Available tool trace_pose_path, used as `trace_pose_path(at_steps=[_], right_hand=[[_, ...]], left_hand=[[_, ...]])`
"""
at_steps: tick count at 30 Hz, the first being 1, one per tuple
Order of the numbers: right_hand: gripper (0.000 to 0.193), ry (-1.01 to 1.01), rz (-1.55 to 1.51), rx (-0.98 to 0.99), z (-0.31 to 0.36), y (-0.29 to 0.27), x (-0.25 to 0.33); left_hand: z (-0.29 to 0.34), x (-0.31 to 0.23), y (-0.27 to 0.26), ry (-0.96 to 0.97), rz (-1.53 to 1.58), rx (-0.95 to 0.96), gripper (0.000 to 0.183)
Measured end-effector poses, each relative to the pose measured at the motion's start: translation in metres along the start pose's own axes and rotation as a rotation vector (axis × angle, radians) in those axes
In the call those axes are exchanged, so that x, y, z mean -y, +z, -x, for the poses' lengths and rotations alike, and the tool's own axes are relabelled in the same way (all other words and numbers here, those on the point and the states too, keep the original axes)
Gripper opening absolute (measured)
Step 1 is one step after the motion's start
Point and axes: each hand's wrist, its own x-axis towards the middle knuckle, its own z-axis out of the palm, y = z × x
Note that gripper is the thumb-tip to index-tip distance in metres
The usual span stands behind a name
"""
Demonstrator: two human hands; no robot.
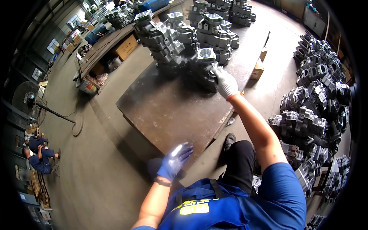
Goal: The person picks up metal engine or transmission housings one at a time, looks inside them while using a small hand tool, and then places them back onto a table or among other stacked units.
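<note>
My right hand, in a white knit glove with an orange cuff, reaches far over the table and grips the right side of a grey metal casting. This casting stands upright, with a round bore in its square top flange; its lower part is dark and in shadow. Some fingertips are hidden against its side. Over the near edge of the table my left hand hovers in a blue-coated glove, fingers stretched out and holding nothing. Behind the gripped casting, more stacked castings stand close together on the dark metal table.
Many castings lie piled on the floor to my right. Cardboard boxes sit beside the table's right edge. A second workbench runs along the far left. A fan on a stand and seated people are at the left.
</note>
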Motion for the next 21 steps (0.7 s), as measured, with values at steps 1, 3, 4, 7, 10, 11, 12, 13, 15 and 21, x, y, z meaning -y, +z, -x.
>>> trace_pose_path(at_steps=[1,3,4,7,10,11,12,13,15,21], right_hand=[[0.043,0.053,0.058,0.096,-0.028,0.015,-0.003],[0.038,0.139,0.149,0.221,-0.080,0.039,-0.006],[0.036,0.161,0.183,0.243,-0.106,0.044,-0.006],[0.028,0.178,0.345,0.431,-0.125,0.083,-0.032],[0.025,0.248,0.327,0.349,-0.127,0.100,-0.035],[0.024,0.197,0.362,0.381,-0.124,0.097,-0.038],[0.023,0.239,0.390,0.362,-0.118,0.093,-0.034],[0.026,0.247,0.124,0.309,-0.118,0.072,-0.016],[0.022,0.197,0.005,0.339,-0.105,0.045,0.002],[0.029,-0.044,-0.043,0.457,-0.069,-0.055,0.080]], left_hand=[[0.003,-0.001,-0.006,0.018,0.042,-0.014,0.049],[0.008,-0.004,-0.017,0.034,0.121,-0.045,0.049],[0.009,-0.004,-0.023,0.043,0.161,-0.059,0.049],[0.002,-0.009,-0.030,0.012,0.154,-0.111,0.050],[-0.019,-0.021,-0.031,0.016,0.124,-0.079,0.052],[-0.031,-0.027,-0.031,0.024,0.107,-0.047,0.053],[-0.043,-0.032,-0.030,0.048,0.074,-0.014,0.056],[-0.058,-0.041,-0.029,0.085,0.043,0.023,0.059],[-0.091,-0.056,-0.014,0.152,-0.068,0.004,0.070],[-0.129,-0.095,0.032,0.167,0.088,-0.156,0.091]])
